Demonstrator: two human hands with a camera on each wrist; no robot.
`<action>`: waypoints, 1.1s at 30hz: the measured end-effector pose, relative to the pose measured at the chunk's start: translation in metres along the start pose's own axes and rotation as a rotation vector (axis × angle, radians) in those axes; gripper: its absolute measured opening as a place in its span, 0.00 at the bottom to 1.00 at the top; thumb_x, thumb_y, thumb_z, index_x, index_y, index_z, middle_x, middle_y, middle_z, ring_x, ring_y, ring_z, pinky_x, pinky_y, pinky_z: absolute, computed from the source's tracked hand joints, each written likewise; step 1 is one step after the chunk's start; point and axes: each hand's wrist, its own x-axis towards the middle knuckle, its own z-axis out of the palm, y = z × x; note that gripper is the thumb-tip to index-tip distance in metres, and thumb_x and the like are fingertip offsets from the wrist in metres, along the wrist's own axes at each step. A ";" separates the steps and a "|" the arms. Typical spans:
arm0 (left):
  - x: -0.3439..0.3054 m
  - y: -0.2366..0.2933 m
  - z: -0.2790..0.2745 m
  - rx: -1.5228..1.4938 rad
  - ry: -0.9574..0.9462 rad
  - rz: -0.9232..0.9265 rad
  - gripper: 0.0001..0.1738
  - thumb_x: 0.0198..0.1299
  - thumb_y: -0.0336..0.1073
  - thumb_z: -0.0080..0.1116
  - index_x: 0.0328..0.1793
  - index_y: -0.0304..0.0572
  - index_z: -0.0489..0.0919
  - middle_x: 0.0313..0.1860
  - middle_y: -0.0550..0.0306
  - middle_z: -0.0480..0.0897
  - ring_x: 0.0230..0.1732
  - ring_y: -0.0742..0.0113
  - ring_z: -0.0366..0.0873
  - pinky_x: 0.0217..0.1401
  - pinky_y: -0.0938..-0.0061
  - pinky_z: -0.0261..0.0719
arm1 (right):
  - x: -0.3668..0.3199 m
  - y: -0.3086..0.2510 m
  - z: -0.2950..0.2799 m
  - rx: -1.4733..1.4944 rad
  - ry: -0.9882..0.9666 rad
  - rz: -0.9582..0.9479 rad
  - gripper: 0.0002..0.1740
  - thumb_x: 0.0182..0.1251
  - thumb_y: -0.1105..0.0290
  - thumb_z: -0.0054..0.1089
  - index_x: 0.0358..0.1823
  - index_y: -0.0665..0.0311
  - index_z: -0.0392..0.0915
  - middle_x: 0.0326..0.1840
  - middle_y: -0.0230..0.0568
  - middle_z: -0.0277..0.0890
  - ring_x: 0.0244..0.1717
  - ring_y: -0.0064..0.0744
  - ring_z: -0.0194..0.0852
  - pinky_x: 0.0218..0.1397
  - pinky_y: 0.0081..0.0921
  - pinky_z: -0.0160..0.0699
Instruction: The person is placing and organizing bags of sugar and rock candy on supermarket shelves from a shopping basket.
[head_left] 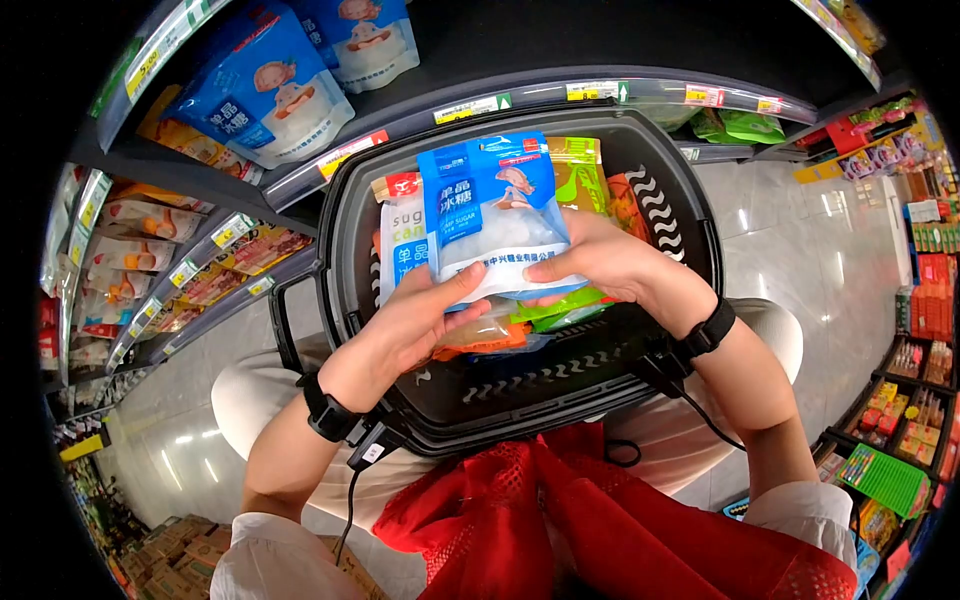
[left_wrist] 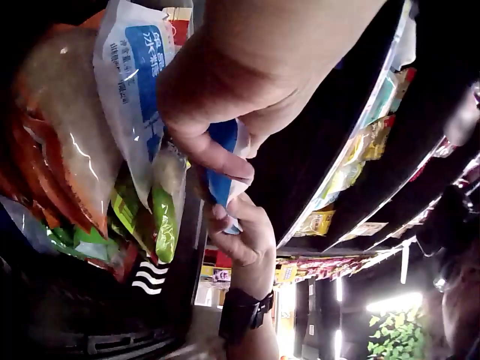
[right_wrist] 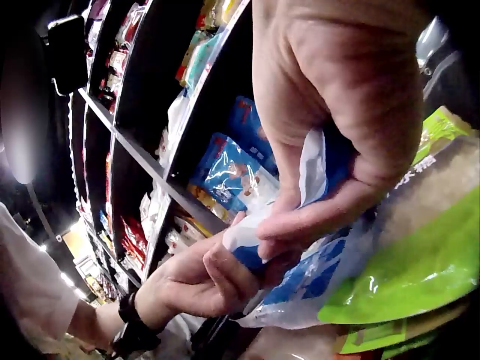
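Both my hands hold a blue and white bag of lump sugar (head_left: 500, 200) over a black shopping basket (head_left: 650, 205). My left hand (head_left: 420, 315) grips its lower left edge, thumb on the front. On the lower right edge my right hand (head_left: 610, 258) pinches it, thumb also in front. The bag's printed front faces up, with white sugar lumps showing through its window. Beneath it in the basket lie a white sugar candy bag (head_left: 402, 240), a green bag (head_left: 580, 160) and orange packets (head_left: 480, 345). In the wrist views, the hands mostly cover the held bag.
A dark shelf (head_left: 560, 60) with price tags runs beyond the basket. Similar blue sugar bags (head_left: 265, 90) stand on it at the left. Lower shelves (head_left: 150, 240) hold more packets. Goods racks (head_left: 930, 290) line the right side. The basket rests by the person's bent knees (head_left: 255, 400).
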 end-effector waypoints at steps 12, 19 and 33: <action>-0.005 0.007 0.001 0.150 -0.063 0.019 0.20 0.60 0.43 0.52 0.53 0.40 0.65 0.35 0.55 0.76 0.17 0.81 0.64 0.14 0.90 0.59 | 0.005 0.003 -0.006 0.405 0.070 0.242 0.28 0.59 0.61 0.57 0.57 0.67 0.62 0.50 0.43 0.70 0.47 0.32 0.72 0.48 0.27 0.75; -0.003 0.014 -0.010 0.802 0.029 0.556 0.23 0.52 0.34 0.59 0.52 0.35 0.66 0.40 0.50 0.76 0.30 0.62 0.77 0.31 0.74 0.75 | 0.003 -0.002 0.003 0.349 0.148 -0.074 0.24 0.53 0.72 0.61 0.52 0.65 0.65 0.49 0.38 0.69 0.51 0.28 0.68 0.57 0.27 0.65; 0.000 0.021 -0.012 0.513 0.002 0.560 0.19 0.50 0.32 0.62 0.48 0.36 0.72 0.40 0.60 0.79 0.40 0.76 0.74 0.43 0.77 0.73 | 0.005 0.009 0.012 0.110 0.207 -0.269 0.26 0.46 0.78 0.65 0.49 0.66 0.68 0.43 0.36 0.73 0.44 0.27 0.71 0.50 0.25 0.69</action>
